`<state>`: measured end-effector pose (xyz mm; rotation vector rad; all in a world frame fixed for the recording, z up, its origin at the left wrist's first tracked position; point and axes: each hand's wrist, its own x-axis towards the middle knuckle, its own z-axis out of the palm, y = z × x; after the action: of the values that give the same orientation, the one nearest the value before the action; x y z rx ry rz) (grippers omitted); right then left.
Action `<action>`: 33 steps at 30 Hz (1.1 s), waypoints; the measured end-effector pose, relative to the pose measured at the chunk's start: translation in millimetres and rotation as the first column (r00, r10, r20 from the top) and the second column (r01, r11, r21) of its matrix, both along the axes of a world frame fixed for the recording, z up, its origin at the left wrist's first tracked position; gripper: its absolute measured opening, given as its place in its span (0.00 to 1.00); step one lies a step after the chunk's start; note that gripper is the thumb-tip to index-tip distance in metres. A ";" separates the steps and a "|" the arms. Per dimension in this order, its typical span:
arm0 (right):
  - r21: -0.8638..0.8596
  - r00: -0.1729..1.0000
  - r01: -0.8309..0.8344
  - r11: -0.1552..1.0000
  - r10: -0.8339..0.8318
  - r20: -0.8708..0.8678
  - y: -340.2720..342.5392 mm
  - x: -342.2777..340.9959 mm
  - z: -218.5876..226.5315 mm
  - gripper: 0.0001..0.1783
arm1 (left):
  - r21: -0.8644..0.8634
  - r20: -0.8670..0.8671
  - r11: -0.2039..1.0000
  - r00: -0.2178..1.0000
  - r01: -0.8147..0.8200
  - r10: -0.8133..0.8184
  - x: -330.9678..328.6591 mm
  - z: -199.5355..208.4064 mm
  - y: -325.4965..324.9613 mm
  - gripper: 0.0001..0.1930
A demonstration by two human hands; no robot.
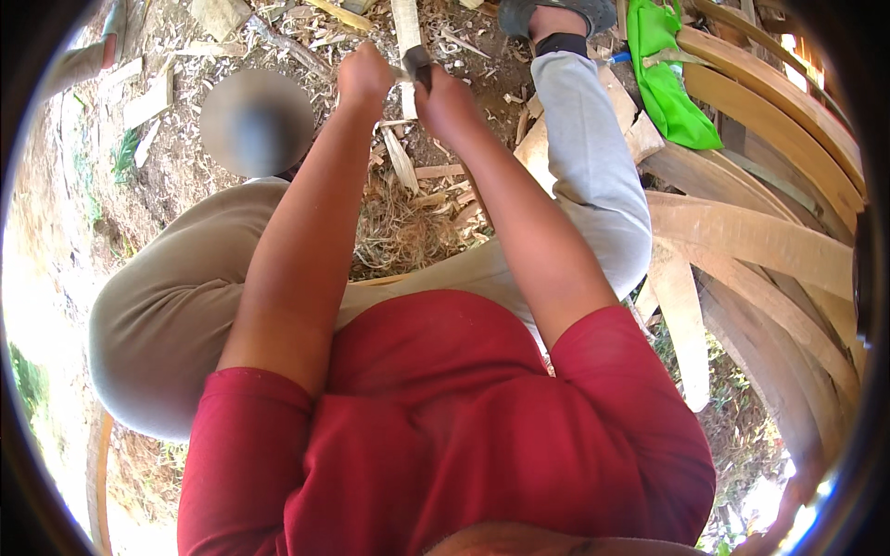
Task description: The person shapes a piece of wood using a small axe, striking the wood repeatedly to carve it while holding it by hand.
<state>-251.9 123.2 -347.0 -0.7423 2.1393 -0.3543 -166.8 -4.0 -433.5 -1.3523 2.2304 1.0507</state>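
Observation:
My left hand (364,76) is closed in a fist above the ground, between my spread legs. My right hand (447,104) is closed on the dark handle of a tool (417,65). Between both hands a narrow blade seems to run across, like a drawknife's; its left end is hidden in my left fist. Right there, a pale wooden strip (406,26) extends away from me toward the upper edge, its near end at the blade. Below it, a split wood piece (399,157) lies among the shavings.
Wood chips and shavings (306,37) litter the ground. Several curved planks (751,232) are stacked at my right, with a bright green bag (663,79) on them. My shod foot (561,18) is at upper right. A person's foot (111,42) shows at far left. One round patch is blurred.

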 end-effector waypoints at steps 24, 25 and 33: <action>-0.143 0.996 0.085 0.986 -0.085 0.010 14.5 1.9 -14.0 0.17 | -0.122 -0.060 0.992 0.998 -0.025 0.017 1.0 13.6 5.3 0.10; -0.164 0.999 0.046 0.985 -0.046 0.003 17.7 0.4 -18.8 0.17 | -0.132 -0.051 0.988 0.996 -0.082 0.076 -2.4 11.9 3.9 0.10; -0.053 0.997 -0.024 0.998 0.020 -0.071 -14.1 12.7 12.7 0.16 | -0.129 -0.051 0.990 0.997 -0.059 0.053 2.9 7.7 -4.4 0.10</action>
<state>-239.2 109.1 -334.4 -0.8190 2.1931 -0.3808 -164.0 -8.4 -425.8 -1.4665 2.3444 0.9796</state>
